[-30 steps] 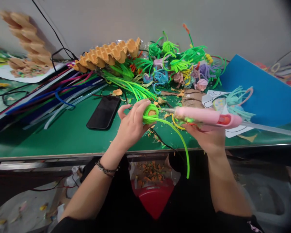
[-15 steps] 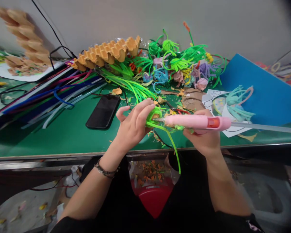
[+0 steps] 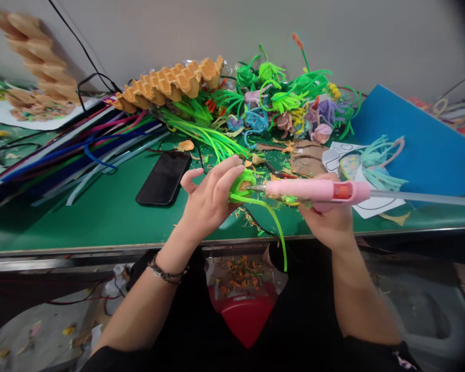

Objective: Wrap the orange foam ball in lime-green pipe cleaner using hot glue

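Note:
In my left hand (image 3: 213, 199) I hold a small cup shape wrapped in bright green pipe cleaner (image 3: 238, 182), its brown inside facing right. One green pipe cleaner tail (image 3: 277, 227) hangs from it past the table edge. My right hand (image 3: 329, 222) grips a pink hot glue gun (image 3: 306, 190), closed around its handle. The gun lies level, its metal nozzle pointing left, with the tip at the brown inside of the cup. A clear glue stick (image 3: 422, 197) sticks out of its back end. Fingertips of both hands are partly hidden.
A phone (image 3: 165, 178) lies left of my hands on the green table (image 3: 112, 222). Behind stand an egg tray (image 3: 170, 85), loose pipe cleaners (image 3: 201, 132) and a heap of pipe-cleaner flowers (image 3: 290, 103). A blue board (image 3: 418, 144) is at right, a red-handled scrap bin (image 3: 248, 315) below.
Both hands have shifted only slightly. The left hand and green piece moved a little left, so more of the nozzle and the brown inside shows.

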### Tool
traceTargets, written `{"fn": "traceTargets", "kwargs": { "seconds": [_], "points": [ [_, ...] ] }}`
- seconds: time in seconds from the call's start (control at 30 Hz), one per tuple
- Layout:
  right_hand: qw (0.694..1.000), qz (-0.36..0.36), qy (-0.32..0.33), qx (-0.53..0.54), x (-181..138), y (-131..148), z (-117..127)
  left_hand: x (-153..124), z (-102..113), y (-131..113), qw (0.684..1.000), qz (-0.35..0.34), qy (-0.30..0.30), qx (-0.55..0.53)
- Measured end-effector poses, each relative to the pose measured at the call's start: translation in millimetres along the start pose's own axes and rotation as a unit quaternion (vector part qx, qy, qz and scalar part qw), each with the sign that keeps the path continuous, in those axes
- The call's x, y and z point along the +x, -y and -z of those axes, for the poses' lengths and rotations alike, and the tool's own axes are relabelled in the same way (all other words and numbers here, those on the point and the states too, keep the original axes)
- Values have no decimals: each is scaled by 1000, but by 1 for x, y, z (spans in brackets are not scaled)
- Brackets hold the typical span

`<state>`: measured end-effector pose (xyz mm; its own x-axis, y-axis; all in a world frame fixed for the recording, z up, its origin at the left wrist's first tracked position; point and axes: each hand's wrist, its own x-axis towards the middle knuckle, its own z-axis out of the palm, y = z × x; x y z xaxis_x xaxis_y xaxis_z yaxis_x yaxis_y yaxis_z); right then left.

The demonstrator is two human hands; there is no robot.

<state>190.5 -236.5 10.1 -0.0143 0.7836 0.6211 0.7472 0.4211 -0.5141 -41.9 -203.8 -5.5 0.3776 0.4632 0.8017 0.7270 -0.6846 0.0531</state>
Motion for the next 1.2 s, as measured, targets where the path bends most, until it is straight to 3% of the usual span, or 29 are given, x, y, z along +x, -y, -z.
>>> {"fn": "traceTargets", "kwargs": {
  "seconds": [0.27,0.43,0.83,1.2],
  "points": [
    [1000,-1,2,17,0,-3,1,-1,0,5,1000,27,0,-6],
    [999,-34,-8,40,0,0,0,-1,1,4,1000,10,-3,12],
    [999,-27,-11,21,-1,3,0,0,1,0,1000,7,16,-4],
    [1000,-16,-12,15,0,-2,2,-1,-1,2,1000,14,-5,-9]
  ]
}}
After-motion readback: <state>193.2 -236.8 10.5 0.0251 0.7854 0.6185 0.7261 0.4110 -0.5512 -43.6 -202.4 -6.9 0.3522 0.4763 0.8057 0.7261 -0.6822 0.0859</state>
